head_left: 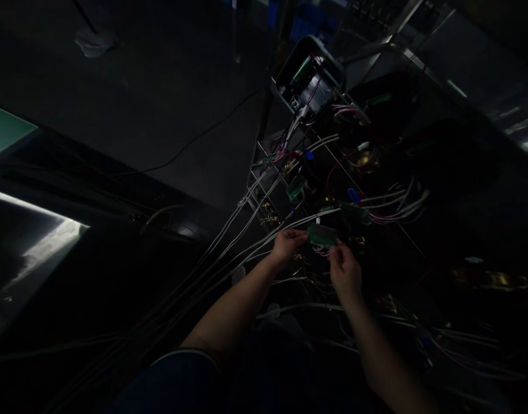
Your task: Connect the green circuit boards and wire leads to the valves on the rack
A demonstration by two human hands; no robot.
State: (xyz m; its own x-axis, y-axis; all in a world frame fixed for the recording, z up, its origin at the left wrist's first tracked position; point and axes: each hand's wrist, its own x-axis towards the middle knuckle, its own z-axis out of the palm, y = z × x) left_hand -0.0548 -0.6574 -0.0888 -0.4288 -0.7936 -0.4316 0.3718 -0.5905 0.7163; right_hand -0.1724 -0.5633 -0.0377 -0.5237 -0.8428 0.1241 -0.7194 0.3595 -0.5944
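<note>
The scene is very dark. A small green circuit board [321,234] sits between my two hands, above a tangle of wires. My left hand [286,244] pinches the board's left end with closed fingers. My right hand [345,271] is just below its right end, fingers curled at the red and white wires that hang from the board. Whether the right fingers grip the board itself or only its wires I cannot tell.
More green boards [296,187] and red, white and blue wires lie on a metal frame [253,190] beyond. A grey housing with an open electronics bay [309,75] stands further back. White cable bundles [212,253] run down left. A dark floor with a black cable [195,141] lies at left.
</note>
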